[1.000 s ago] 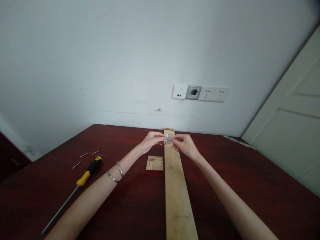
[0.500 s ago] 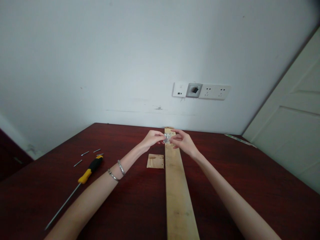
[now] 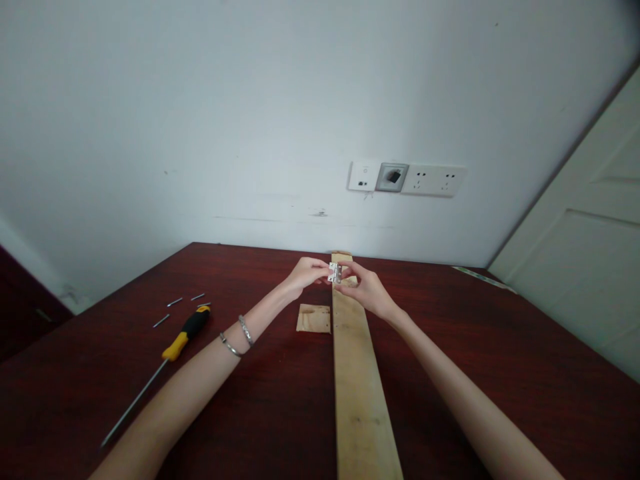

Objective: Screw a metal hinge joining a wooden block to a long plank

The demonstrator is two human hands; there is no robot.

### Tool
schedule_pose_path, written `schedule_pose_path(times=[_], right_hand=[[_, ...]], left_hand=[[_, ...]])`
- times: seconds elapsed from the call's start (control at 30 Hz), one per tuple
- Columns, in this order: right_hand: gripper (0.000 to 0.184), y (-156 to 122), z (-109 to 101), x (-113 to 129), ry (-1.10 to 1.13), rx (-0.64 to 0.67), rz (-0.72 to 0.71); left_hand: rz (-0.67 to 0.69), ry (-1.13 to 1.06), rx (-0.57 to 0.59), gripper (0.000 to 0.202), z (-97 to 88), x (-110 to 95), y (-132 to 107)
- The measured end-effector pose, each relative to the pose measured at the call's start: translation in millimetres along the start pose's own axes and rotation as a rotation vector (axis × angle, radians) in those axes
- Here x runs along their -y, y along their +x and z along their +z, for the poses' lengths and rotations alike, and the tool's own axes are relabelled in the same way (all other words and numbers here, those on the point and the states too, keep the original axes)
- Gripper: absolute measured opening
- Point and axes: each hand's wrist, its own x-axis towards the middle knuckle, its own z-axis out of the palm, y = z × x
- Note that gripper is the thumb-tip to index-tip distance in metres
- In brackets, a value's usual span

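A small silver hinge [image 3: 335,272] is pinched between both hands over the far end of a long pale wooden plank [image 3: 357,380]. My left hand [image 3: 307,274] grips the hinge's left leaf with closed fingertips. My right hand [image 3: 364,287] holds the right leaf, its fingers curled round it. The plank runs from the near edge toward the wall. A small square wooden piece [image 3: 314,318] lies flat just left of the plank, below my left hand.
A yellow-and-black screwdriver [image 3: 165,360] lies at the left of the dark red table [image 3: 500,360], with several loose screws [image 3: 180,308] beyond it. Wall sockets [image 3: 407,179] sit above the table. A white door [image 3: 590,253] stands at the right.
Both hands with the hinge sit slightly higher in the picture, and the view has shifted a little. The hinge now stands more upright between the fingertips.
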Motion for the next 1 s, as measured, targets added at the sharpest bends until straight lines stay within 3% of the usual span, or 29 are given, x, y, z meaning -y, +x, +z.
schedule_pose_path(times=[0.67,0.83,1.0], right_hand=[[0.042,1,3,-10,0.112,-0.011,-0.074],[0.037,0,2,-12,-0.007,-0.010,-0.160],[0.039,0,-3,-8,-0.083,0.030,-0.193]], left_hand=[[-0.059,-0.122,0.117,0.008,-1.5,2,0],[0.028,-0.098,0.183,0.034,-7.5,2,0],[0.187,-0.077,0.425,0.068,-14.0,4,-1]])
